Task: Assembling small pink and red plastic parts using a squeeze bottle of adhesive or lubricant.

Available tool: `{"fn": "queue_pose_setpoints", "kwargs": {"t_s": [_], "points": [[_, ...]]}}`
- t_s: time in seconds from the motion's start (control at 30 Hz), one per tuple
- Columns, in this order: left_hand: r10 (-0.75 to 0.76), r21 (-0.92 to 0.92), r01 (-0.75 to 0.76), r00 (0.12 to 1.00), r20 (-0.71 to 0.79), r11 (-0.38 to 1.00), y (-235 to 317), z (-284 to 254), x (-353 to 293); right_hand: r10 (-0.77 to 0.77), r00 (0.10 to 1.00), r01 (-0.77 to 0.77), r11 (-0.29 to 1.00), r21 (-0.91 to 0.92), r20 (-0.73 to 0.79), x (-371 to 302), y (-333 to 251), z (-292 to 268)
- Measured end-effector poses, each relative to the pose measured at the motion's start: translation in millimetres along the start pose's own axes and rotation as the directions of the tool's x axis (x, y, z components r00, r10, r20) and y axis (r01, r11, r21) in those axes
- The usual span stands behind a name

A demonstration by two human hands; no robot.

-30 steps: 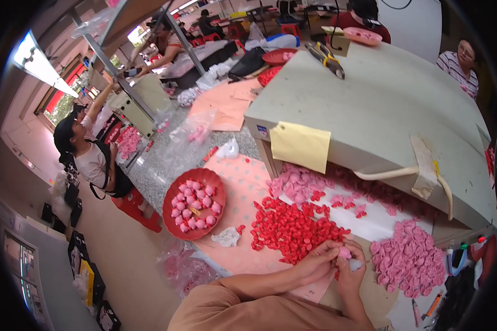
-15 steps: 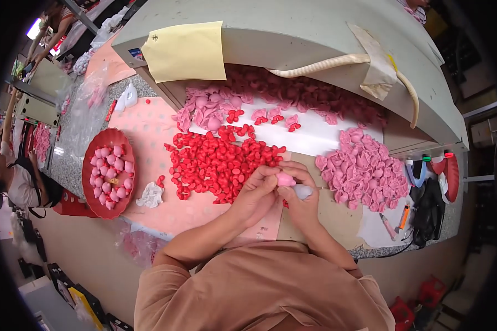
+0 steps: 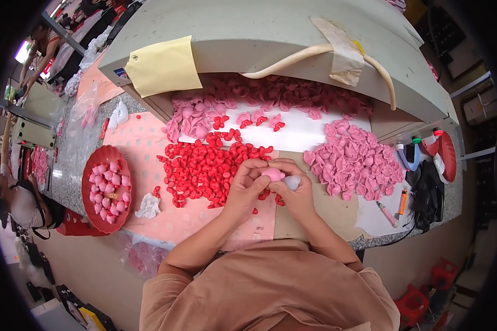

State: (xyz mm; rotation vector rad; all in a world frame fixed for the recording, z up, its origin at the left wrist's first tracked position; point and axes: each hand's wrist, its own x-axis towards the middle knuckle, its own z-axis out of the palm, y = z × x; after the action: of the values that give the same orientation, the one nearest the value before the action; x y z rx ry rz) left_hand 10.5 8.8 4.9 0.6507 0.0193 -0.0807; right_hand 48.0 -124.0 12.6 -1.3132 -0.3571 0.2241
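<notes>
Both my hands meet in front of my chest, just past the near edge of the red pile. Pinched in the fingers of my left hand is a small rounded pink piece, which the right fingertips also touch. My right hand is closed around a whitish, translucent small bottle, mostly covered by the fingers. Beyond the left hand spreads a heap of small glossy red bow-like parts. Right of my hands lies a heap of pink ruffled pieces.
A red scalloped tray with pink-and-red balls stands at left, near crumpled white tissue. A grey metal hood arches over more pink pieces. At right lie a orange-barrelled tool and black gloves. Another person sits far left.
The view has shifted slightly. The pink piece is turned and shows more of itself between my fingers. Both hands keep their hold.
</notes>
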Motion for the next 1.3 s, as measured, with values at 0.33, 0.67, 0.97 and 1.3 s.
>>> {"fn": "queue_pose_setpoints", "kwargs": {"t_s": [0.33, 0.67, 0.97, 1.3], "points": [[-0.034, 0.011, 0.035, 0.996, -0.084, 0.999, 6, 6, 6, 0.004, 1.0, -0.003, 0.997, -0.075, 0.006, 0, -2, -2], [-0.042, 0.003, 0.042, 0.999, -0.021, 0.999, -2, -13, 6, 0.08, 0.989, -0.086, 0.995, -0.047, -0.126, -1, -11, 1], [-0.03, 0.152, 0.031, 1.0, -0.009, 0.988, 3, 1, 2, -0.184, 0.982, 0.152, 0.896, -0.417, -0.037, 2, -9, -6], [0.089, 0.414, -0.094, 0.996, 0.031, 0.905, 4, 0, 4, -0.222, 0.975, 0.216, 0.912, -0.35, 0.024, 3, -10, -10]]}}
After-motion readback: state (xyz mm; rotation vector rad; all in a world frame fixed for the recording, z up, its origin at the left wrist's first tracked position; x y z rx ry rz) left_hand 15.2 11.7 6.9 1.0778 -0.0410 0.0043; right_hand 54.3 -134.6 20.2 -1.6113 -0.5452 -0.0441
